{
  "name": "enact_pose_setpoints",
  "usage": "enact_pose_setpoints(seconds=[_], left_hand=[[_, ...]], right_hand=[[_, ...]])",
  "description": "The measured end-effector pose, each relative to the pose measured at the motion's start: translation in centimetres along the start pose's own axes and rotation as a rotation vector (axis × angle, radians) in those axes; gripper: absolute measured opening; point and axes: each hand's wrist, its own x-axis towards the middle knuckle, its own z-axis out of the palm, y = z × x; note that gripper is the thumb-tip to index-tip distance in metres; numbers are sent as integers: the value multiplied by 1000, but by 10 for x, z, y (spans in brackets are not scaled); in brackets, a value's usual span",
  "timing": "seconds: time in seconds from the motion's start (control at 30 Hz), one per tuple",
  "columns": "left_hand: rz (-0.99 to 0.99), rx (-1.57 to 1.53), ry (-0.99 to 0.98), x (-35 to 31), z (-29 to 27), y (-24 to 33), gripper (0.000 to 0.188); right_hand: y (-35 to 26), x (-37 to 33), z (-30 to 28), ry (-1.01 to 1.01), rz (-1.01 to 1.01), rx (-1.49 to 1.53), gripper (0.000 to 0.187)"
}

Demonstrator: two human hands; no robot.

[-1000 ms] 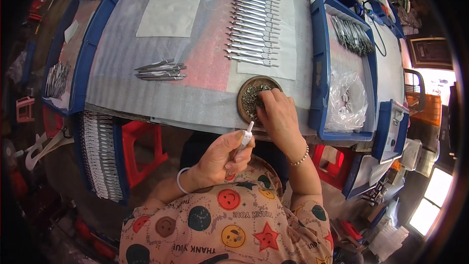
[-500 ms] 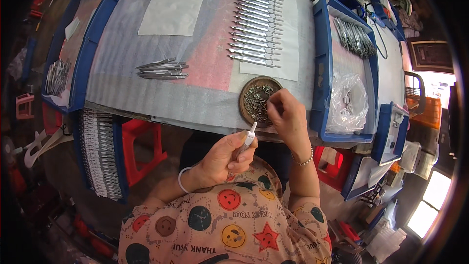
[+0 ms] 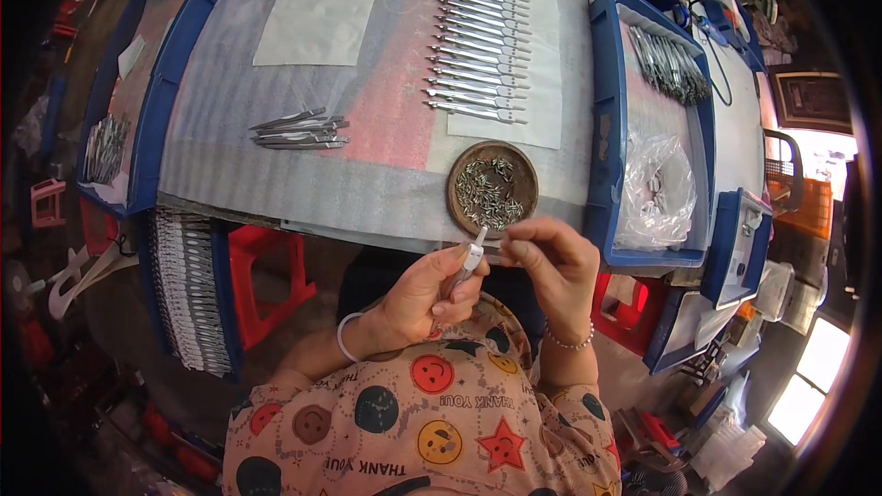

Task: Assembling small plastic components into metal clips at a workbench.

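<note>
Close together, left hand [image 3: 432, 289] and right hand [image 3: 562, 262] work at the table's near edge

The left hand grips a slim metal tool [image 3: 471, 266] between thumb and curled fingers, its pale narrow tip pointing up and far. The right hand is just right of that tip, thumb and forefinger pressed together; whether they pinch a small piece is too fine to tell.

Just beyond the hands, a round brown wooden bowl [image 3: 525, 186] holds loose small metal pins [image 3: 487, 195]. Farther off, silver tools [image 3: 482, 60] lie side by side in a long column, partly on white paper [image 3: 510, 133]. Left of them is a small pile of slim metal strips [image 3: 299, 131]. On the right, a blue tray [image 3: 602, 129] contains a bundle of metal tools [image 3: 668, 66] at its far end and a clear plastic bag [image 3: 654, 197] nearer. Another blue bin [image 3: 175, 83] stands at the left.
</note>
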Motion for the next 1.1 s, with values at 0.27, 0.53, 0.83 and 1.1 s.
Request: enact_pose_setpoints(seconds=[0.27, 0.53, 0.83, 1.1], left_hand=[[-20, 15, 39, 3, 7, -3, 32], [48, 84, 71, 2, 7, -7, 29], [110, 187, 110, 0, 12, -9, 26], [163, 191, 95, -1, 7, -13, 21]], right_hand=[[8, -21, 8, -19, 109, 219, 8], [23, -27, 20, 14, 89, 504, 6], [34, -29, 28, 63, 70, 366, 6], [40, -30, 37, 86, -83, 247, 10]])
